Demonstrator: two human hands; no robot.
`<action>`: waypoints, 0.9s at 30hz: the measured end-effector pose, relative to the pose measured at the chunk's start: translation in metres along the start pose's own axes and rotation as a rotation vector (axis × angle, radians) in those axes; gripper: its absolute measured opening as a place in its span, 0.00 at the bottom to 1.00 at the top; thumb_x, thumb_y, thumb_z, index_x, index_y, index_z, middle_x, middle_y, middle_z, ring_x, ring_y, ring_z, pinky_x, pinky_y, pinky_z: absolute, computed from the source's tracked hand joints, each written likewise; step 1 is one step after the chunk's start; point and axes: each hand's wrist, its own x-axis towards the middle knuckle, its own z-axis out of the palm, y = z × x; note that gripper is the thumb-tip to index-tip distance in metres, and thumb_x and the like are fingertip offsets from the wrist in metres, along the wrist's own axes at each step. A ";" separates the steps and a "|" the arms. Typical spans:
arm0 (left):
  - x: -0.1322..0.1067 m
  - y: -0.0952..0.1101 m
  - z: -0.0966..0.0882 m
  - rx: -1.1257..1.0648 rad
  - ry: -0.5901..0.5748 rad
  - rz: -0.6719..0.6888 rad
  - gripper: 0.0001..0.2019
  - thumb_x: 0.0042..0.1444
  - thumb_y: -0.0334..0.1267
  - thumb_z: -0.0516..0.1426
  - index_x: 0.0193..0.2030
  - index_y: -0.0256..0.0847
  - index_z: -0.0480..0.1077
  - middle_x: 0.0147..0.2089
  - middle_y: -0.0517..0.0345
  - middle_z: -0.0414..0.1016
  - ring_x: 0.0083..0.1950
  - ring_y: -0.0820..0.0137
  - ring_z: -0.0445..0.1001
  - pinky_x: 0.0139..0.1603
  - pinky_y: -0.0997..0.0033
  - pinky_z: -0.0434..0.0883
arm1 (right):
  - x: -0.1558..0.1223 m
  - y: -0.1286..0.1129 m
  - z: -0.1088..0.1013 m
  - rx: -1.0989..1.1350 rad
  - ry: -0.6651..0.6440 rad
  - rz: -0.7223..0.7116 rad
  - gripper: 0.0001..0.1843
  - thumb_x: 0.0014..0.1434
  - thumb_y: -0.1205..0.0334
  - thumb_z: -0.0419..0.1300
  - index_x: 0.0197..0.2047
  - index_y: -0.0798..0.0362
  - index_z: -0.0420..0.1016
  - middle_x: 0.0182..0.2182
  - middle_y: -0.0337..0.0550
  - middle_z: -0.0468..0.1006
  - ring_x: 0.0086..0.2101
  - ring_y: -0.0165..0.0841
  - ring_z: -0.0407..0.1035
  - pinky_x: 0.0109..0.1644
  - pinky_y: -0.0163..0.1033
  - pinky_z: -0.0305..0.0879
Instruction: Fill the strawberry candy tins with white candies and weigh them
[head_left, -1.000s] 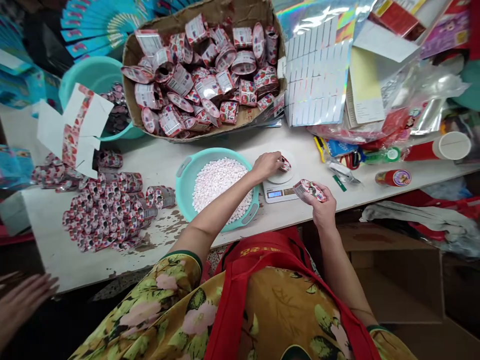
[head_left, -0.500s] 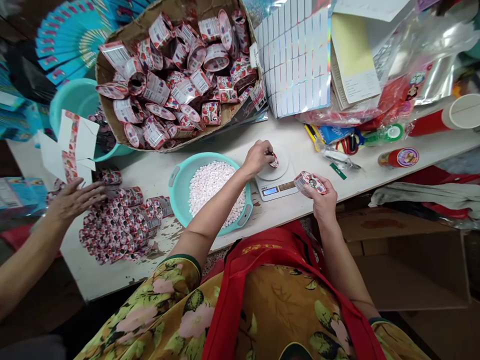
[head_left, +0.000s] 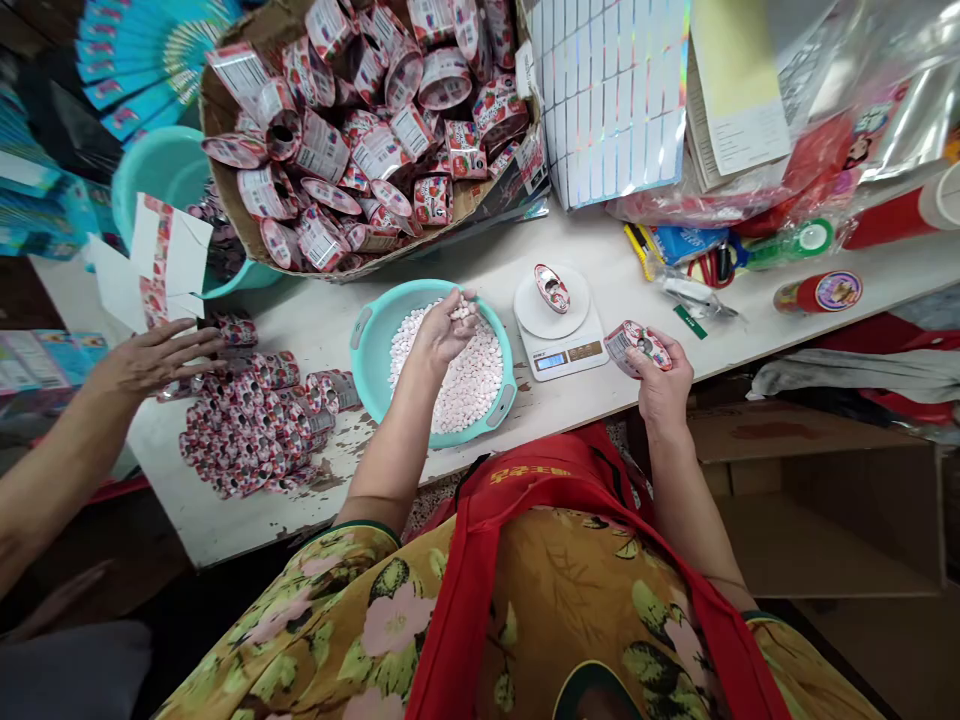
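Note:
Over the turquoise basin (head_left: 363,375) my left hand (head_left: 442,328) is half closed, with a few small white-pink candies (head_left: 464,306) in its curled fingers. More candies (head_left: 469,395) fill much of the basin. My right hand (head_left: 664,385) grips an oval strawberry-printed container (head_left: 630,346) near the table's front edge. Between my hands stands a white kitchen scale (head_left: 566,355) with a lit display, too small to read. Another oval printed container (head_left: 552,289) with an open hole in its top rests on the scale's round plate.
A cardboard box (head_left: 360,268) full of printed containers stands behind. Stacked containers (head_left: 244,440) lie at left, beside another person's hand (head_left: 154,365) and a white folded carton (head_left: 176,250). Sticker sheets (head_left: 611,100), scissors (head_left: 720,265) and a red cup (head_left: 892,215) are at right.
My left hand has left the container on the scale and moved left over the basin, now with candies in it. My right hand still holds its container. The view has shifted slightly.

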 end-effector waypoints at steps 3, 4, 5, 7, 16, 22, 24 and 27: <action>-0.009 -0.004 -0.010 0.103 -0.080 -0.010 0.09 0.61 0.40 0.63 0.34 0.37 0.72 0.23 0.62 0.65 0.17 0.83 0.59 0.13 0.85 0.47 | -0.002 0.003 0.001 0.010 0.007 0.002 0.31 0.38 0.57 0.76 0.48 0.52 0.78 0.42 0.42 0.82 0.42 0.36 0.78 0.53 0.47 0.76; -0.008 -0.006 -0.009 0.142 -0.100 0.016 0.07 0.60 0.38 0.63 0.35 0.37 0.73 0.23 0.61 0.65 0.17 0.83 0.59 0.14 0.86 0.47 | -0.003 0.004 0.002 0.015 0.010 0.007 0.31 0.38 0.57 0.76 0.47 0.52 0.78 0.42 0.42 0.82 0.42 0.35 0.77 0.52 0.47 0.76; -0.007 -0.008 -0.006 0.187 -0.123 0.043 0.06 0.58 0.37 0.64 0.35 0.36 0.73 0.23 0.61 0.66 0.17 0.83 0.59 0.14 0.86 0.47 | -0.004 0.005 0.003 0.021 0.014 0.014 0.31 0.38 0.57 0.76 0.47 0.52 0.78 0.42 0.42 0.82 0.41 0.35 0.77 0.52 0.47 0.76; 0.000 -0.013 0.005 0.292 -0.167 0.088 0.07 0.55 0.36 0.66 0.33 0.35 0.73 0.22 0.62 0.65 0.16 0.84 0.56 0.14 0.85 0.44 | -0.006 0.006 0.004 0.032 0.016 0.035 0.31 0.37 0.57 0.77 0.46 0.53 0.78 0.41 0.42 0.83 0.40 0.34 0.77 0.52 0.47 0.76; 0.042 -0.037 0.061 1.007 -0.270 0.499 0.06 0.56 0.39 0.66 0.33 0.41 0.76 0.23 0.60 0.69 0.25 0.72 0.67 0.30 0.74 0.60 | 0.003 0.009 0.006 -0.001 0.005 0.051 0.31 0.36 0.56 0.77 0.46 0.53 0.78 0.41 0.44 0.83 0.40 0.36 0.78 0.52 0.48 0.75; 0.049 -0.046 0.085 1.800 -0.147 0.728 0.11 0.64 0.28 0.54 0.46 0.40 0.76 0.40 0.43 0.80 0.43 0.58 0.80 0.43 0.65 0.65 | 0.032 0.013 0.035 -0.114 -0.151 -0.044 0.30 0.40 0.56 0.75 0.48 0.53 0.79 0.43 0.44 0.83 0.43 0.37 0.77 0.56 0.49 0.73; 0.040 -0.035 0.078 1.904 -0.008 0.751 0.13 0.68 0.32 0.49 0.51 0.39 0.74 0.45 0.40 0.81 0.45 0.58 0.80 0.42 0.66 0.66 | 0.044 0.015 0.058 -0.159 -0.205 -0.118 0.31 0.41 0.56 0.74 0.49 0.53 0.79 0.44 0.44 0.82 0.44 0.37 0.77 0.57 0.49 0.72; -0.002 -0.007 0.041 1.919 0.370 0.710 0.19 0.72 0.43 0.45 0.55 0.38 0.73 0.46 0.40 0.81 0.43 0.60 0.79 0.38 0.68 0.66 | 0.057 0.023 0.095 -0.210 -0.308 -0.189 0.31 0.41 0.55 0.74 0.50 0.53 0.78 0.46 0.45 0.81 0.46 0.39 0.76 0.59 0.50 0.70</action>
